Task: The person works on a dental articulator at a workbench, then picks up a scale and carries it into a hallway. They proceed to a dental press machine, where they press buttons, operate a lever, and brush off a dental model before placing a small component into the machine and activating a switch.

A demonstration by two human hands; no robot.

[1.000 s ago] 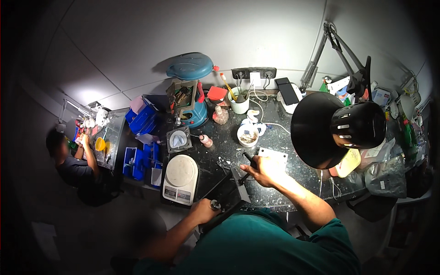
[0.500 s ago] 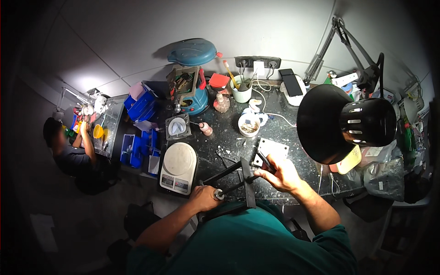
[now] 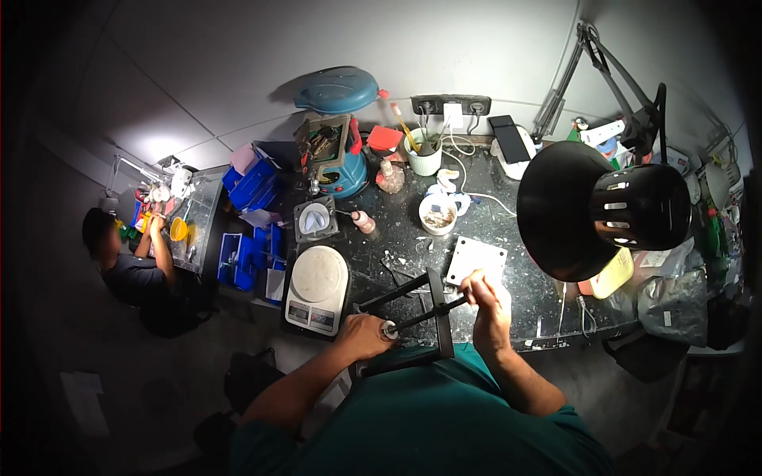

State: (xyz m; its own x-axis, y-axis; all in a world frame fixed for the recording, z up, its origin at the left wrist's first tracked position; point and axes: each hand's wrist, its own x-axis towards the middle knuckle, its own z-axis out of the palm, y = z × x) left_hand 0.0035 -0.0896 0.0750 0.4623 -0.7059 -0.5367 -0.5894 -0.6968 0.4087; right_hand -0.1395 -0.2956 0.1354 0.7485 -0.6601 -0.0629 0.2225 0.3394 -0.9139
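Observation:
A black metal screw clamp (image 3: 446, 341) with a rectangular frame lies at the bench's near edge, against my green shirt. Its threaded rod (image 3: 421, 317) runs crosswise through the frame. My left hand (image 3: 363, 338) is closed around the clamp's left end, where a round silver piece (image 3: 389, 330) shows beside the fingers. At the rod's right end, my right hand (image 3: 490, 308) has its fingers curled in on the rod's handle, which they mostly hide. Just beyond that hand lies a white square plate (image 3: 478, 260) with dark holes near its corners.
A kitchen scale (image 3: 317, 289) stands left of the clamp. Behind are a white bowl (image 3: 437, 215), a pink bottle (image 3: 363, 221) and a blue machine (image 3: 341, 174). A black lamp (image 3: 567, 214) hangs low at right. Another person (image 3: 131, 274) works at far left.
My right hand has come down and turned, its fingers now curled at the rod's end where a dark handle stuck up before. My left hand keeps its hold. The view has shifted slightly.

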